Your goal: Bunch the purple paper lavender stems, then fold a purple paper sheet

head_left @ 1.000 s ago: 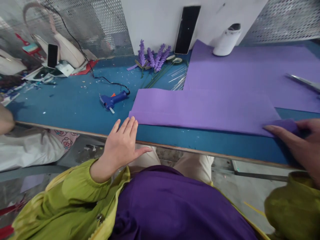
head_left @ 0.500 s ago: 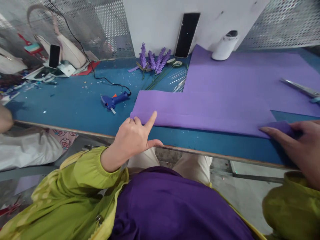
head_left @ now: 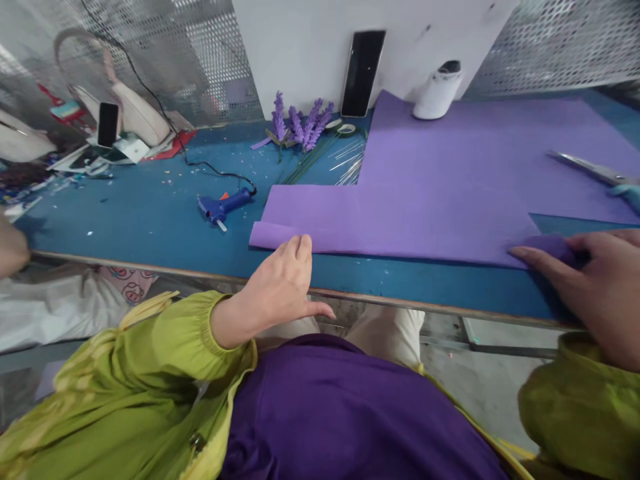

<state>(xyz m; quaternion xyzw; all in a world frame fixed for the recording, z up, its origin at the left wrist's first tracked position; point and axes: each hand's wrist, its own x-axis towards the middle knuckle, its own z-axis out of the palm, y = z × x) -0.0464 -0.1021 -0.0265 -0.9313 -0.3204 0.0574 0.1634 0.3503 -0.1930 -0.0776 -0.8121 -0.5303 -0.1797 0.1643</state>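
A large purple sheet (head_left: 440, 180) lies on the blue table, its near edge folded over into a narrow strip (head_left: 340, 240). My left hand (head_left: 283, 280) rests on this strip near its left end, fingers stretched together and thumb held apart. At the strip's far right end, my right hand (head_left: 600, 273) pinches a folded corner (head_left: 550, 247) of the sheet between thumb and fingers. Some of the right fingers are hidden behind the sheet and cut off by the picture's edge.
Scissors (head_left: 595, 168) lie on the sheet at right, and a white container (head_left: 436, 93) stands on its back edge. Behind are a phone (head_left: 363, 73), lavender-like purple flowers (head_left: 305, 125) and thin wires (head_left: 350, 160). A blue glue gun (head_left: 225, 205) with its cord lies left. Another person's arm (head_left: 11, 248) shows at far left.
My left hand has slid right along the folded strip, its index finger now alongside the others. The strip's left end is uncovered. My right hand keeps its pinch; the view has shifted slightly.
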